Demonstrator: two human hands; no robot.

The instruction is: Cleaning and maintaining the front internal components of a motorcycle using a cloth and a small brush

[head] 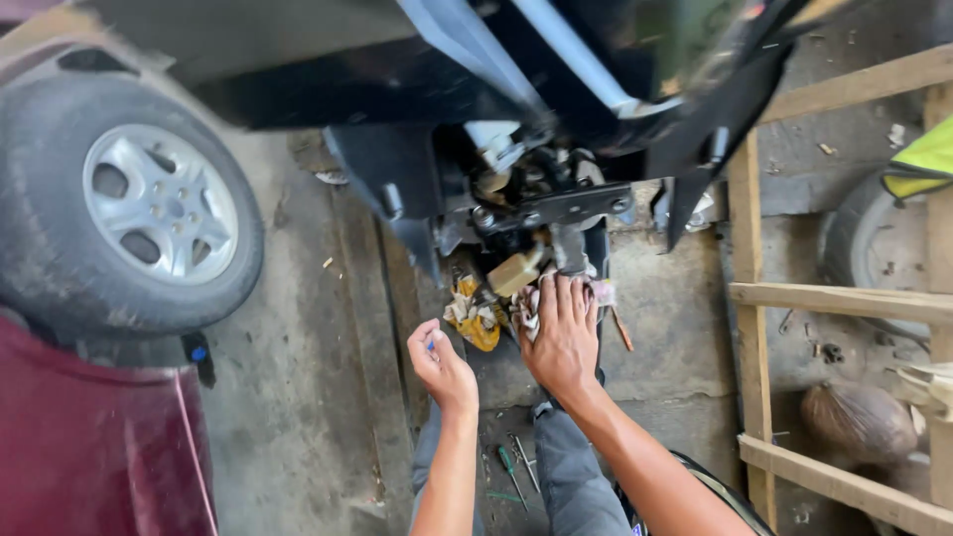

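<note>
**A:** Head view, looking straight down at a workshop floor. What hems the hands in?

**B:** Quite a lot. On the left stands a dark red car [94, 437] with its tyre and silver wheel [159, 203] close to the work. On the right runs a rough wooden frame [749, 298] of planks, with a second tyre [869, 248] behind it. Above, black vehicle bodywork [556, 69] overhangs the whole top of the scene. The open room is a strip of stained concrete floor [288, 397] between the red car and the person's knees, and a smaller patch between the right arm and the wooden frame.

**A:** Where are the hands?

**B:** Both are low in the middle. The right hand [564, 337] lies flat, fingers spread, pressing on a pale, dirty rag [526, 308] just beneath a black metal bracket [556, 208] under the vehicle. The left hand [442, 367] hovers to its left, apart from the rag, loosely curled around something small and blue; I cannot tell what it is.

**A:** What does the rag look like?

**B:** Crumpled, whitish with grey smudges, mostly hidden by the right hand. It sits at the foot of a dark upright part below the bracket. Just left of it lies a yellow cloth [475, 318], bunched up, and a tan block-shaped part [516, 270] tilts above.

**A:** Anything else nearby?

**B:** A green-handled screwdriver [511, 471] lies on the floor between the person's grey-trousered legs.
</note>
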